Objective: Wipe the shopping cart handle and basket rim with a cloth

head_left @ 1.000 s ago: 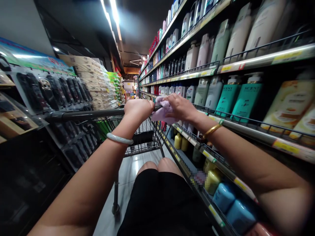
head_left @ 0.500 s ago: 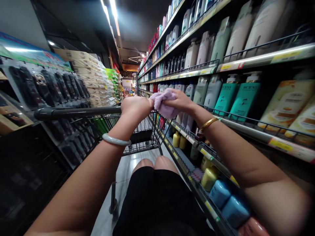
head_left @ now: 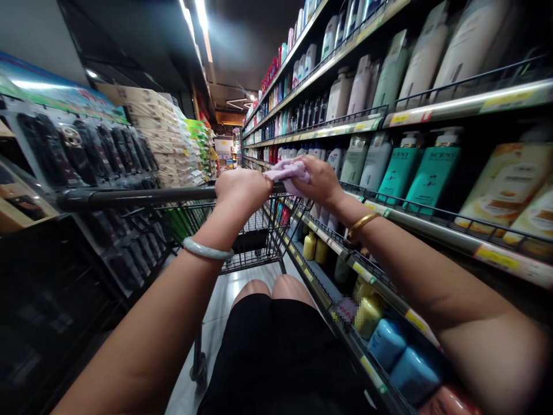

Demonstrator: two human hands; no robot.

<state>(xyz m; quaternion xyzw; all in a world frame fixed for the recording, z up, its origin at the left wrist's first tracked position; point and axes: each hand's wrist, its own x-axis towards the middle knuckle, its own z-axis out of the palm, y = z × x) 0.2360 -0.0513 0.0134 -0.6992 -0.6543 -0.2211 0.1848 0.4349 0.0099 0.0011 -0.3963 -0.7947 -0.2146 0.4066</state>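
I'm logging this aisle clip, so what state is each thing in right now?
Left hand: closed around the cart handle.
Right hand: gripping the purple cloth.
Purple cloth: crumpled, pressed on the handle.
Cart handle: level, held at its right end.
Cart basket: contents unclear.
Teal pump bottles: upright on the shelf.

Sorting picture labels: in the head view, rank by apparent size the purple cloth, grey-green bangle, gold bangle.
1. Crumpled purple cloth.
2. Grey-green bangle, though it sits nearer the camera.
3. Thin gold bangle.
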